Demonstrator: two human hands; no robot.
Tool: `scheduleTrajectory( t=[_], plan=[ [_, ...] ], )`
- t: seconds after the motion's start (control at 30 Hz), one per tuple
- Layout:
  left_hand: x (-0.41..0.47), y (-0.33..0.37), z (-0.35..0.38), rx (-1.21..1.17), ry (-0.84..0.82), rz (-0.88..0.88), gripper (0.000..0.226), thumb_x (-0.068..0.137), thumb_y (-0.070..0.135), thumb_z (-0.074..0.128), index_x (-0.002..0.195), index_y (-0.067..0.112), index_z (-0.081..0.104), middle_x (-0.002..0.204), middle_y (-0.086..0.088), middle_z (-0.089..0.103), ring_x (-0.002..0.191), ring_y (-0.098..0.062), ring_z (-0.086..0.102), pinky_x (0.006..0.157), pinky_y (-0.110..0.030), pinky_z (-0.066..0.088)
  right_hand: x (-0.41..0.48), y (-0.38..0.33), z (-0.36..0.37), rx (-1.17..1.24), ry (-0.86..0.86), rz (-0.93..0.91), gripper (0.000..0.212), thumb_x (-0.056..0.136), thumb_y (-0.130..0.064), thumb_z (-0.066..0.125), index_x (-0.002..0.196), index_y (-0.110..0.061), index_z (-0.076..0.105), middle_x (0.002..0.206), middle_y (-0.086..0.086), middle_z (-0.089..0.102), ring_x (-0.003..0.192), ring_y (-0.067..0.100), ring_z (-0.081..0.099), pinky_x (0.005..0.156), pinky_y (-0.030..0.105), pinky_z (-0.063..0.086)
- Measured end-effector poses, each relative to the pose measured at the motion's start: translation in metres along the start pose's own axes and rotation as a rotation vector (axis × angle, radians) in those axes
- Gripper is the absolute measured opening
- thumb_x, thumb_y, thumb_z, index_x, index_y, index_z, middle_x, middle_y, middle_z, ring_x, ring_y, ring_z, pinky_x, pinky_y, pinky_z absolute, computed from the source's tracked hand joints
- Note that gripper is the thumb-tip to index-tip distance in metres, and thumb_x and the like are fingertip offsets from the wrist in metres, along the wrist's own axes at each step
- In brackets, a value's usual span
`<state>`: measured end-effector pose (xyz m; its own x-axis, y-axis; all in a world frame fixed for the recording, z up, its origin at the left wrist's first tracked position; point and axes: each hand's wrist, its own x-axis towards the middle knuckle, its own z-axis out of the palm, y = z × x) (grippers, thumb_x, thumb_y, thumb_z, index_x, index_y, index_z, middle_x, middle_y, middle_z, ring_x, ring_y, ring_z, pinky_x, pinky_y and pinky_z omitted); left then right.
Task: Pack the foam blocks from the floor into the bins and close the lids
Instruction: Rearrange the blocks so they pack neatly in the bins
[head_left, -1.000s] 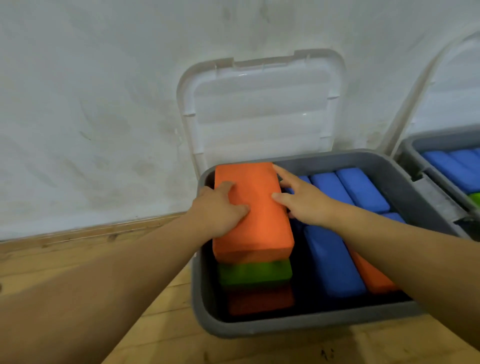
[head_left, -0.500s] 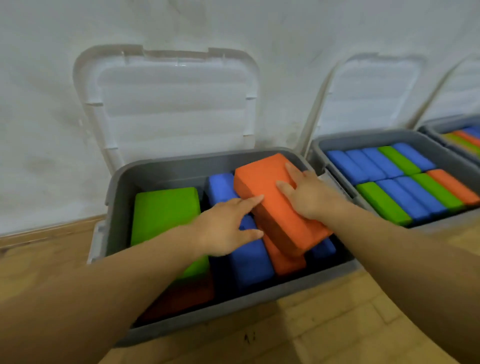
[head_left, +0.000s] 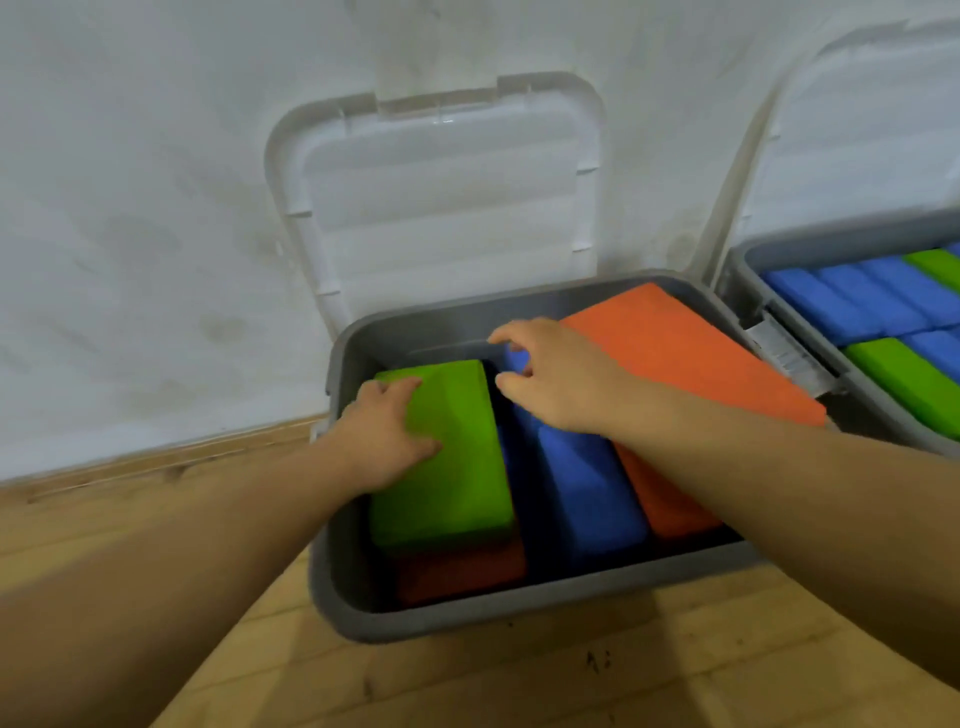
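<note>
A grey bin (head_left: 467, 621) stands open on the wooden floor, its white lid (head_left: 441, 208) leaning against the wall. On the bin's left side a green foam block (head_left: 457, 467) lies flat on an orange one (head_left: 462, 571). My left hand (head_left: 382, 434) rests on the green block's left part, fingers on its top. Blue blocks (head_left: 587, 488) stand in the middle. A large orange block (head_left: 675, 353) lies tilted at the right, over another orange block (head_left: 667, 506). Above the far end of the blue blocks, my right hand (head_left: 553, 382) hovers with loosely curled fingers and holds nothing.
A second grey bin (head_left: 748, 260) at the right holds rows of blue blocks (head_left: 852, 301) and green blocks (head_left: 904, 379), its lid (head_left: 862, 130) open against the wall. The white wall meets the wooden floor (head_left: 467, 686) just behind the bins.
Both hands carried the top orange block from the left stack to the bin's right side and let it go. My left hand went back onto the green block; my right moved over the blue blocks.
</note>
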<state>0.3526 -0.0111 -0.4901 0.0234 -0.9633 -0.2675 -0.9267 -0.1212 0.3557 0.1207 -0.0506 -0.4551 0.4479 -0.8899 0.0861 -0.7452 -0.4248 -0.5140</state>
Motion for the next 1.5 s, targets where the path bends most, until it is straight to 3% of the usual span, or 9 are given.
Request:
scheduleTrajectory(
  t=[0.1,0.23,0.33,0.5,0.73,1.0,1.13,1.3,1.5],
  plan=[
    [-0.005,-0.004,0.006,-0.012,-0.059,-0.069,0.096,0.083,0.042,0.074,0.161,0.022,0.020,0.152,-0.017,0.039,0.136,-0.036,0.045,0.104,-0.032,0.040,-0.001,-0.009,0.049,-0.100,-0.336,0.132,0.073,0.095,-0.041,0.060,0.158,-0.024,0.028,0.140,0.019,0.053,0.126,0.035,0.054,0.102,0.036,0.044],
    [0.010,-0.005,0.028,0.011,-0.153,-0.076,0.107,0.063,0.071,0.047,0.159,0.040,0.011,0.161,-0.016,0.029,0.138,-0.044,0.040,0.115,-0.047,0.035,0.005,-0.018,0.082,-0.085,-0.501,0.264,0.076,0.099,-0.040,0.046,0.162,-0.037,0.004,0.146,0.024,0.045,0.107,0.033,0.063,0.082,0.030,0.049],
    [0.008,-0.001,0.018,-0.040,-0.132,-0.146,0.107,0.070,0.058,0.073,0.158,0.032,0.019,0.155,-0.019,0.036,0.137,-0.041,0.042,0.113,-0.048,0.038,0.012,-0.018,0.072,0.088,-0.470,0.325,0.082,0.095,-0.022,0.052,0.163,-0.029,0.006,0.104,0.012,0.068,0.069,0.019,0.060,0.052,0.024,0.043],
    [0.001,0.010,-0.025,-0.305,0.027,-0.048,0.115,0.039,0.051,0.088,0.146,0.033,0.049,0.141,-0.013,0.054,0.124,-0.028,0.058,0.106,-0.039,0.050,-0.005,-0.009,0.038,0.333,-0.286,0.406,0.081,0.090,-0.009,0.057,0.159,-0.035,0.025,0.069,-0.001,0.060,0.050,0.012,0.051,0.046,0.023,0.042],
    [-0.007,0.071,-0.099,-0.669,0.334,0.210,0.075,0.049,0.043,0.078,0.122,0.040,0.063,0.130,-0.010,0.050,0.094,-0.022,0.068,0.075,-0.023,0.052,0.004,-0.015,-0.082,0.222,0.036,0.239,0.095,0.073,-0.053,0.073,0.156,-0.044,0.029,0.154,-0.008,0.047,0.131,0.012,0.052,0.109,0.026,0.040],
    [0.006,0.142,-0.035,-0.699,0.216,0.429,0.093,0.053,0.055,0.078,0.138,0.027,0.056,0.123,-0.012,0.056,0.082,-0.010,0.068,0.081,-0.010,0.050,-0.026,0.024,-0.138,-0.235,0.091,0.424,0.081,0.086,-0.074,0.055,0.156,-0.048,0.024,0.153,0.012,0.040,0.136,0.032,0.046,0.107,0.040,0.040],
    [0.007,0.158,0.005,-0.725,0.017,0.431,0.074,0.093,0.030,0.073,0.155,0.031,0.032,0.114,0.000,0.062,0.075,0.019,0.059,0.074,0.002,0.042,-0.040,0.060,-0.126,-0.246,-0.010,0.546,0.077,0.092,-0.076,0.041,0.159,-0.042,0.023,0.162,0.018,0.030,0.146,0.035,0.035,0.118,0.042,0.030],
    [0.006,0.159,-0.007,-0.528,0.025,0.443,0.074,0.097,0.033,0.065,0.160,0.031,0.025,0.123,0.002,0.053,0.106,-0.003,0.049,0.071,0.009,0.027,-0.032,0.068,-0.126,-0.211,-0.014,0.531,0.081,0.091,-0.077,0.041,0.159,-0.038,0.022,0.163,0.014,0.030,0.147,0.033,0.036,0.119,0.041,0.031],
    [-0.005,0.108,-0.041,-0.334,0.119,0.421,0.069,0.090,0.043,0.074,0.150,0.038,0.039,0.116,0.002,0.053,0.092,-0.006,0.053,0.083,-0.020,0.038,-0.010,0.025,-0.117,-0.249,0.106,0.353,0.080,0.088,-0.070,0.052,0.156,-0.036,0.030,0.157,0.013,0.033,0.143,0.038,0.035,0.118,0.045,0.031]
  ],
)
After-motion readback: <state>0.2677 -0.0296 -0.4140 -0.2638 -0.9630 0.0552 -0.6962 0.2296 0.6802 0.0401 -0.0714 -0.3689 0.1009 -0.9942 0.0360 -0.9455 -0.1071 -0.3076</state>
